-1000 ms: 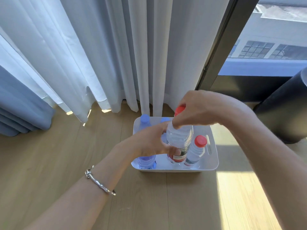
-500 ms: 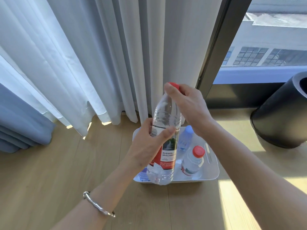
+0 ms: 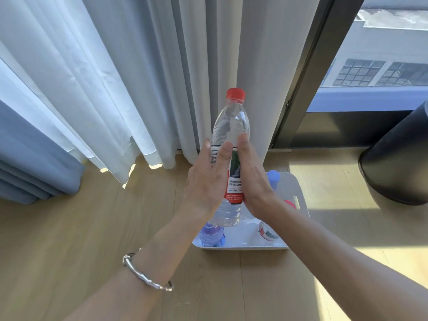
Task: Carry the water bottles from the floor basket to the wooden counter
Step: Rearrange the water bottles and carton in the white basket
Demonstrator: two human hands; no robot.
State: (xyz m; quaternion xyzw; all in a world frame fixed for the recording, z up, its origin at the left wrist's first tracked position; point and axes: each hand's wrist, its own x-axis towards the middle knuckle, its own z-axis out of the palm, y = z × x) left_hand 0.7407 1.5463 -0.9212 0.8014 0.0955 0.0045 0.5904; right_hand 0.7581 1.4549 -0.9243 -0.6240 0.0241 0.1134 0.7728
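Head cam: left hand (image 3: 206, 181) is gripping the red-capped bottle (image 3: 231, 126) at the label, thumb across the front. Right hand (image 3: 252, 181) is pressing flat opposite. It's hanging upright just above the basket (image 3: 245, 247). Looks full, so prob heavyish w/ thin, slick plastic; mid-body's the best hold.

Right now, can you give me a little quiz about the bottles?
1. What colour is the held bottle's cap? A blue, B red, C green.
2. True or false: the left hand and the right hand both touch the held bottle.
3. How many other bottles stand in the basket?
Key: 1 B; 2 true; 3 three.
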